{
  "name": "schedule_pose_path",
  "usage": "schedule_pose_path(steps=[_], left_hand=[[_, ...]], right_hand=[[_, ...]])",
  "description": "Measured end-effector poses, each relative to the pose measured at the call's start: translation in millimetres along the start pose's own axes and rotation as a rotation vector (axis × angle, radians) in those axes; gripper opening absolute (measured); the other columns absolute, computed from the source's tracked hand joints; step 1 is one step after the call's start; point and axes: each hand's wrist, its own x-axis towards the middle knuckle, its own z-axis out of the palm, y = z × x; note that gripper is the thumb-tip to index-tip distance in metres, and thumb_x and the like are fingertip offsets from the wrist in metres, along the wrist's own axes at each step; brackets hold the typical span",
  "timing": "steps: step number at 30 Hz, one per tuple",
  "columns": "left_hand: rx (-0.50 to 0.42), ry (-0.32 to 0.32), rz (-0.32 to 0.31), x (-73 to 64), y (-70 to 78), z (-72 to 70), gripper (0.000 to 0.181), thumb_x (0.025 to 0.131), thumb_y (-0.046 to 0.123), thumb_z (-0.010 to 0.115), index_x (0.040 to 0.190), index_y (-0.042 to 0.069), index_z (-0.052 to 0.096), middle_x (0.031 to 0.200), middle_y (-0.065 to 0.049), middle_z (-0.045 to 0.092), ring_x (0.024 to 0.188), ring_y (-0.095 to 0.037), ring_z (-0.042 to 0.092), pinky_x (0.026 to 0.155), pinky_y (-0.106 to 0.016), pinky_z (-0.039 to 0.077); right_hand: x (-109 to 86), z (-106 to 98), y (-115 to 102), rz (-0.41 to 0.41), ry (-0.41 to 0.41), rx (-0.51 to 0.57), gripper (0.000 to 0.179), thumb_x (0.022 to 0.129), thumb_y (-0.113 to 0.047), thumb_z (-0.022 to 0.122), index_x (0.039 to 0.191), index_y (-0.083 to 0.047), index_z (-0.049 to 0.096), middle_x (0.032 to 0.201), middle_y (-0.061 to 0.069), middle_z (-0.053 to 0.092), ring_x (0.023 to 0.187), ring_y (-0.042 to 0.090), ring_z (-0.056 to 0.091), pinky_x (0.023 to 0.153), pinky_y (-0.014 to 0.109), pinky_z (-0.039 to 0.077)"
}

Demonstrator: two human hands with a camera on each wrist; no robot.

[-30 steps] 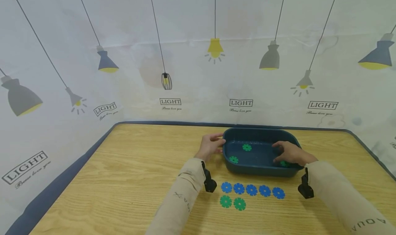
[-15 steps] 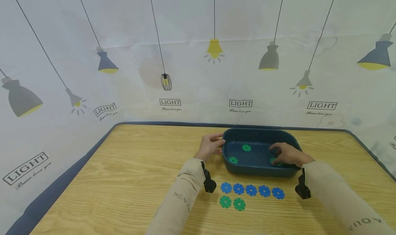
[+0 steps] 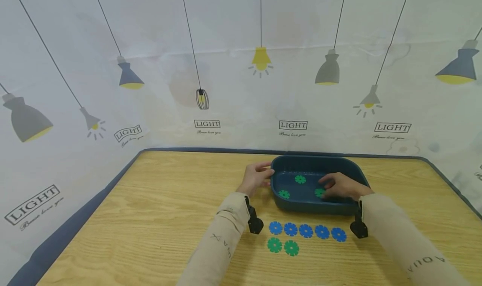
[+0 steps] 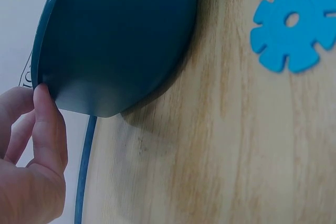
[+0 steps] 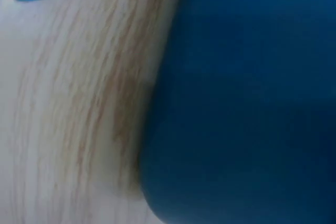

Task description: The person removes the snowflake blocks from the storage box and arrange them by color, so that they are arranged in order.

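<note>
A dark blue basin [image 3: 316, 208] stands near the far edge of the table. My left hand [image 3: 254, 179] holds its left rim, thumb at the edge; the left wrist view shows the fingertips against the basin. My right hand [image 3: 344, 185] reaches inside, thumb and forefinger spread apart. By its thumb lies a green notched disc [image 3: 319, 192], partly covered. Two more such pieces, a green disc [image 3: 300, 179] near the middle and another green disc [image 3: 284, 194] at the left front, lie on the basin floor. In the right wrist view the basin wall hides the hand.
In front of the basin several blue notched discs [image 3: 306, 231] form a row on the wooden table [image 3: 169, 202]. Below them lie two green discs, a left one [image 3: 274, 245] and a right one [image 3: 291, 248]. A printed cloth [image 3: 233, 89] hangs behind the table.
My right hand has moved left inside the basin, and the green disc by its thumb has shifted left with it. The left hand stays at the rim.
</note>
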Motion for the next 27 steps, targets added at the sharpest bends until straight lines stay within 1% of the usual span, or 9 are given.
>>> schedule_pose_path(steps=[4,7,12,21,27], left_hand=[[-0.006,-0.003,-0.007,0.6,0.1,0.2,0.032,0.083,0.005,0.063,0.115,0.007,0.062,0.1,-0.011,0.061,0.08,-0.024,0.064,0.065,-0.033,0.055],[0.0,-0.004,-0.001,1.5,-0.1,0.2,0.032,0.083,0.005,0.063,0.115,0.007,0.062,0.101,-0.012,0.061,0.076,-0.021,0.065,0.065,-0.034,0.055],[0.004,-0.003,0.006,0.9,-0.8,0.3,0.032,0.084,0.005,0.062,0.116,0.007,0.061,0.102,-0.012,0.06,0.07,-0.016,0.063,0.07,-0.039,0.054],[-0.005,0.008,0.0,0.9,-1.1,0.6,0.031,0.083,0.004,0.063,0.114,0.007,0.062,0.1,-0.011,0.06,0.066,-0.015,0.063,0.071,-0.04,0.053],[0.0,0.007,-0.006,2.5,-1.8,0.6,0.031,0.083,0.005,0.063,0.115,0.007,0.062,0.1,-0.011,0.06,0.063,-0.013,0.062,0.073,-0.041,0.053]], right_hand=[[2.1,2.4,3.3,-0.011,-0.007,0.012,0.049,0.077,-0.005,0.067,0.119,0.012,0.048,0.101,0.02,0.054,0.091,0.027,0.053,0.076,0.04,0.049],[3.6,3.4,5.1,-0.025,-0.012,0.018,0.047,0.077,-0.005,0.067,0.118,0.012,0.05,0.101,0.019,0.055,0.091,0.026,0.053,0.076,0.039,0.048],[6.4,4.8,7.4,-0.046,-0.036,0.024,0.045,0.077,-0.005,0.068,0.116,0.01,0.052,0.1,0.016,0.055,0.089,0.023,0.051,0.075,0.037,0.047],[9.1,8.4,4.9,-0.064,-0.048,0.034,0.035,0.076,-0.001,0.068,0.109,0.007,0.058,0.092,0.01,0.055,0.08,0.019,0.047,0.069,0.031,0.045],[10.4,9.0,6.7,-0.083,-0.06,0.034,0.03,0.076,0.0,0.067,0.104,0.006,0.057,0.087,0.009,0.053,0.078,0.019,0.046,0.067,0.03,0.043]])
